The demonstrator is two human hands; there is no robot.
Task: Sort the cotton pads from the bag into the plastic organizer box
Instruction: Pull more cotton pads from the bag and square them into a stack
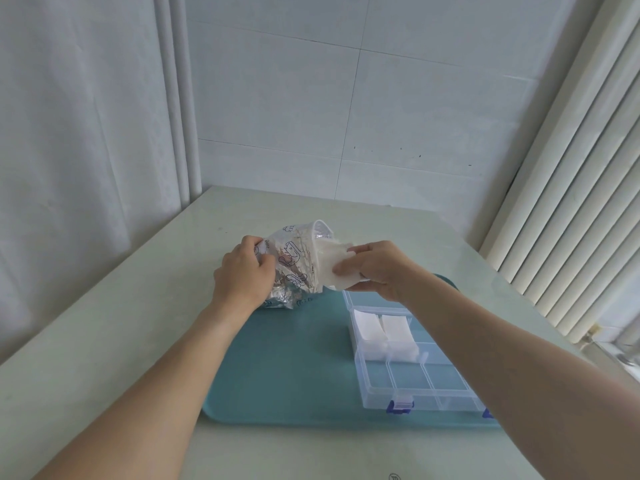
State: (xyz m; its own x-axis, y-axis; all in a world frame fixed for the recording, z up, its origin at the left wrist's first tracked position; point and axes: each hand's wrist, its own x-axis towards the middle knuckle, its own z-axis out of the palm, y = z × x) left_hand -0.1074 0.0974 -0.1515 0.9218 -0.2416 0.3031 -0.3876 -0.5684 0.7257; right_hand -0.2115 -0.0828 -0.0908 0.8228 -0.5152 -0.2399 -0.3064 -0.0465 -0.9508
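A crinkled clear bag [294, 265] with blue print stands at the far edge of the teal mat. My left hand [242, 271] grips the bag's left side. My right hand [377, 266] pinches a stack of white cotton pads [329, 268] at the bag's open mouth, partly out of it. The clear plastic organizer box [446, 398] with blue latches lies open on the right of the mat, under my right forearm. Two of its far compartments hold white cotton pads [381, 336]; the near compartments in view are empty.
A teal mat [287, 368] covers the middle of the pale table [121, 323]. A white curtain hangs at the left, a tiled wall stands behind, and vertical blinds run along the right.
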